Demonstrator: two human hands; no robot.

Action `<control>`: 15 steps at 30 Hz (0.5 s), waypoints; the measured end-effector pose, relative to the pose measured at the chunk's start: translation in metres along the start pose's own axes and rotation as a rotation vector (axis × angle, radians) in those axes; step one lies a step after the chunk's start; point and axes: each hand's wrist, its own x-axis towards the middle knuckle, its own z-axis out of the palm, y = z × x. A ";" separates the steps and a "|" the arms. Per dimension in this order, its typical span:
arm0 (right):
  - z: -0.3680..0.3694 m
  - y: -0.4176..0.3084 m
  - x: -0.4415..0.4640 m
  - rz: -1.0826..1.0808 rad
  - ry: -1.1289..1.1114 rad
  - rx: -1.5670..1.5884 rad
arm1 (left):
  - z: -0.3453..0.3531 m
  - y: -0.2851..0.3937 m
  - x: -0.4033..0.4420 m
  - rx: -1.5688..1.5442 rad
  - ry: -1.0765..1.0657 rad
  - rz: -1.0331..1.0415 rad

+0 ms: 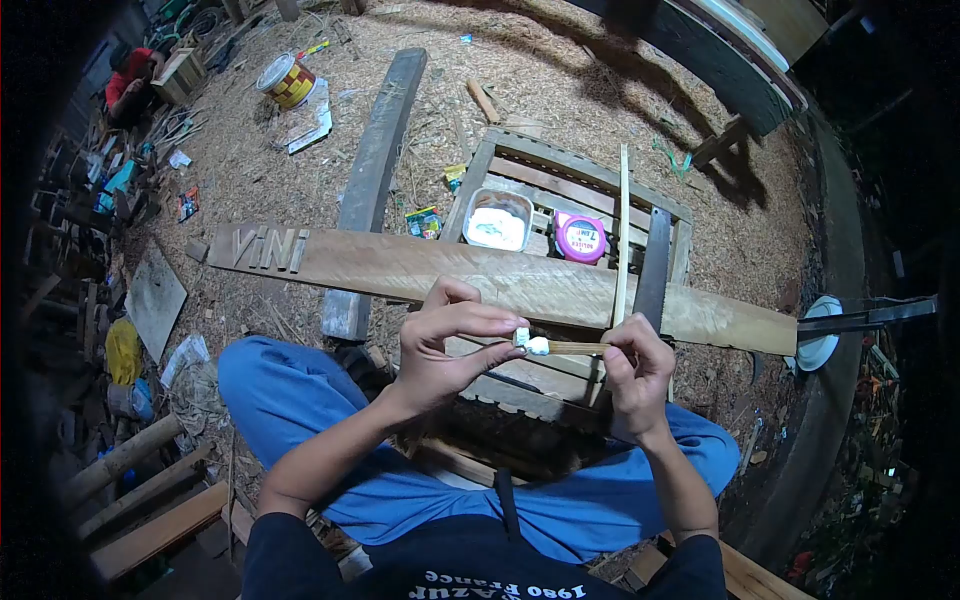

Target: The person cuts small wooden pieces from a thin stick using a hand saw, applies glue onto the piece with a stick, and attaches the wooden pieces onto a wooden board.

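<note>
My left hand [455, 335] pinches a small piece coated with white paste [521, 337] between thumb and fingertips. In my right hand [640, 375] is a thin wooden stick [575, 348], its tip loaded with white paste and touching or very close to that piece. Just beyond my hands lies a long wooden board [400, 265], with raised wooden letters [268, 249] reading "VINI" at its left end. Behind the board, a plastic tub [500, 218] of white paste and a pink-purple tape measure [580, 238] rest on a slatted wooden stand [545, 148].
A saw blade [654, 265] and a thin wood strip [623, 210] cross the board. A thick beam [385, 150] lies at left, with a paint bucket [286, 80] farther back. Another person [130, 80] sits far left. A white plate [820, 335] is under the board's right end.
</note>
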 end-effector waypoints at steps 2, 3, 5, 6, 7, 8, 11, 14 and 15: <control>-0.001 0.003 0.000 0.022 0.005 -0.002 | 0.000 0.000 0.000 0.009 -0.010 0.002; -0.002 0.004 0.000 0.041 0.009 -0.005 | 0.000 0.000 -0.001 0.007 -0.010 -0.001; -0.003 0.004 0.000 0.016 0.005 -0.013 | 0.000 0.000 -0.001 0.007 -0.007 -0.003; -0.003 0.004 0.000 -0.007 0.001 -0.020 | 0.000 0.000 -0.001 0.017 -0.006 0.003; -0.002 0.004 0.000 -0.007 0.000 -0.019 | 0.001 0.000 0.000 0.026 -0.006 0.010; -0.001 0.003 0.001 0.001 0.002 -0.017 | 0.001 0.000 -0.001 0.025 -0.007 0.010; -0.002 0.006 0.001 0.013 0.028 -0.016 | 0.001 -0.001 0.000 0.022 -0.009 0.019; -0.001 0.008 0.002 -0.011 0.014 -0.025 | 0.000 -0.001 0.000 0.035 -0.016 0.007; -0.001 0.008 0.002 -0.032 -0.017 -0.039 | 0.000 -0.002 0.000 0.035 -0.002 0.004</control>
